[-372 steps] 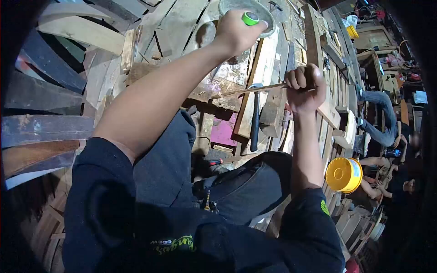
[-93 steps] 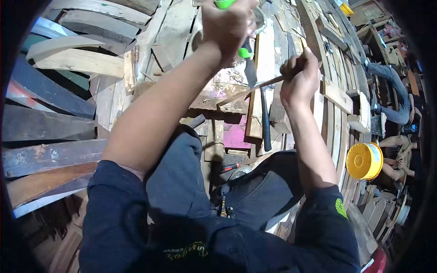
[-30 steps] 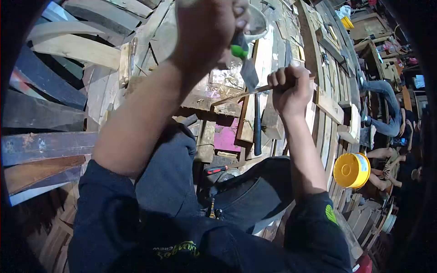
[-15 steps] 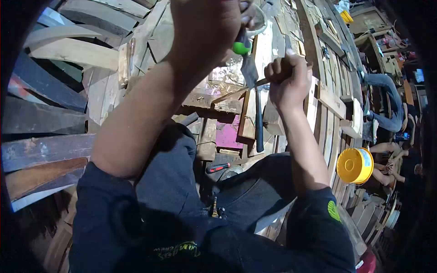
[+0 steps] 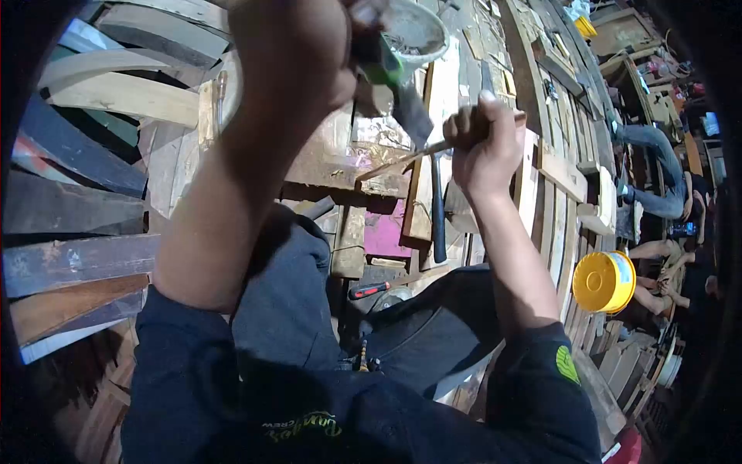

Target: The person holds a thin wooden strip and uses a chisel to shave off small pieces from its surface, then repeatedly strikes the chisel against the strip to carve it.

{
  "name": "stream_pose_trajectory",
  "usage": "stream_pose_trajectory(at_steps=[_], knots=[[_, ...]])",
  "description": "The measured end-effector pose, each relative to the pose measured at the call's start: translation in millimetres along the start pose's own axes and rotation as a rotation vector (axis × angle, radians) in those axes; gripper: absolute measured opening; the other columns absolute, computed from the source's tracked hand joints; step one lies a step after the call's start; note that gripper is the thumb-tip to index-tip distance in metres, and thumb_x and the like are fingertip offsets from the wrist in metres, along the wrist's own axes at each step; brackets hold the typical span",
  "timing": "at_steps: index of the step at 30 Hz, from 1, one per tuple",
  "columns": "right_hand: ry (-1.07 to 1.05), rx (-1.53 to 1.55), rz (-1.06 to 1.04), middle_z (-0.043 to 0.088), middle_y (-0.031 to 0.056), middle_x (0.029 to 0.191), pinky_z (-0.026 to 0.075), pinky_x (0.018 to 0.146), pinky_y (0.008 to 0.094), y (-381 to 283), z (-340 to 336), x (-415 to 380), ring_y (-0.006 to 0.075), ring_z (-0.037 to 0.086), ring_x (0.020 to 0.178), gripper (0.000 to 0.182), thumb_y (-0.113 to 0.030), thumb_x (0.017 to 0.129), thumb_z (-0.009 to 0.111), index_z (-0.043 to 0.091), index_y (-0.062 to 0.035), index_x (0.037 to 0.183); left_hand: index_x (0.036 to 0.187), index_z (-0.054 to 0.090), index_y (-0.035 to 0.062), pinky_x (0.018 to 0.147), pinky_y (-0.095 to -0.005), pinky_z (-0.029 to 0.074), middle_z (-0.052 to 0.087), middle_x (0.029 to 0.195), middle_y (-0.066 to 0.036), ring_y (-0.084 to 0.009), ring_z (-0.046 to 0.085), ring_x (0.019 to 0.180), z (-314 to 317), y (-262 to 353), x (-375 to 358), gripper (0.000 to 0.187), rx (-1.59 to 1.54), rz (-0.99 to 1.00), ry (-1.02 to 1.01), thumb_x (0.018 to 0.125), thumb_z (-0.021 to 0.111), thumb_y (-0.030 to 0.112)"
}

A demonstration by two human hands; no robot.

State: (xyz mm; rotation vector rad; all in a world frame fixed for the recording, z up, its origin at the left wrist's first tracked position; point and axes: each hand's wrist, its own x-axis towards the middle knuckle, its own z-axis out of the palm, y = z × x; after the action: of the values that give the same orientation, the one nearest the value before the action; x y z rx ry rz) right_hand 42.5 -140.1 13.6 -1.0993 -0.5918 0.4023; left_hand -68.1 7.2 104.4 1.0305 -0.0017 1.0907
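Green-handled blade [image 5: 412,117], 1; strip [image 5: 393,165], 1

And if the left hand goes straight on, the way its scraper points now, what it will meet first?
Probably the thin wooden strip, just past the tip of the scraper; depth is unclear, they may touch.

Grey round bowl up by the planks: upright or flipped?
Upright. The grey round bowl shows its hollow inside and open rim to the camera, not its underside. Cannot tell what, if anything, it holds.
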Motion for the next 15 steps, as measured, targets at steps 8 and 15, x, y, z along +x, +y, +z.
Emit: stream_pose_trajectory(at_steps=[8,15], knots=[[0.070,-0.018,-0.007,0.040,0.0015,0.053,0.028,0.044,0.0289,5,5,3,0.0122,0.035,0.044,0.028,-0.018,0.087,0.053,0.046,-0.0075,0.063,0.058,0.038,0.0157,0.039,-0.0243,0.035,0.037,0.050,0.004,-0.0085,0.037,0.041,12,-5,-10,0.030,0.129,-0.086,-0.002,0.083,0.053,0.019],[0.121,-0.024,0.044,0.032,-0.0001,0.053,0.025,0.045,0.0278,2,21,-5,0.0124,0.031,0.045,0.033,-0.020,0.086,0.053,0.036,-0.0127,0.059,0.073,0.056,0.0073,0.052,-0.0249,0.039,0.048,0.061,0.003,-0.0138,0.048,0.052,-15,-58,-13,0.018,0.511,0.073,-0.051,0.089,0.049,0.013]])
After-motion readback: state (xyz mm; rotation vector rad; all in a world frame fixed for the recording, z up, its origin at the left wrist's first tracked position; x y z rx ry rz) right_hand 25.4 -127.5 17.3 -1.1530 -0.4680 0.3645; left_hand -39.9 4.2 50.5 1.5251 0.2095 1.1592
